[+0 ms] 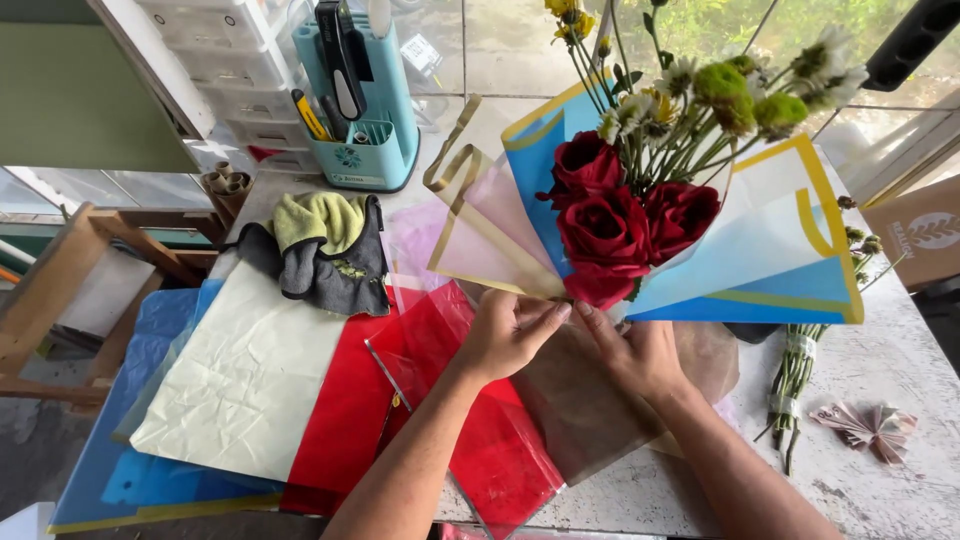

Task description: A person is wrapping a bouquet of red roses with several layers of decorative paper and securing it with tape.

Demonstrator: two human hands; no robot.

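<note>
Red cellophane (480, 440) lies nearest, spread over the bench (880, 490) under both forearms, with a brown paper sheet (580, 400) across its right part. Left of the red cellophane sit a crumpled cream paper sheet (245, 375) and, under that, blue sheets (130, 440) running off the bench edge.

Just beyond the red cellophane, the left hand (510, 330) and the right hand (635, 350) meet at the base of the bouquet (630, 220). The left hand is closed on the gathered lower edge of the wrapping, its fingers pinched narrow. The right hand's fingertips press on the same spot from the other side, fingers curled around the stems and wrap. The bouquet stands up from the hands, above the brown sheet: red roses (610, 230) in the middle, white, yellow and green flowers (740, 90) behind them, all fanned by pink, blue and white wrapping (790, 250) with yellow borders.

Right of the bouquet, a bundle of cut stems (795, 375) lies on the bench, with a folded pink paper fan (865, 428) just beside it and a cardboard box (920, 235) farther back.

Left of the bouquet, a heap of grey and yellow-green cloths (320, 250) rests on the bench. Beyond the cloths stands a turquoise tool holder (365, 120) with scissors and cutters in it, and white plastic drawers (225, 60) next to it.
</note>
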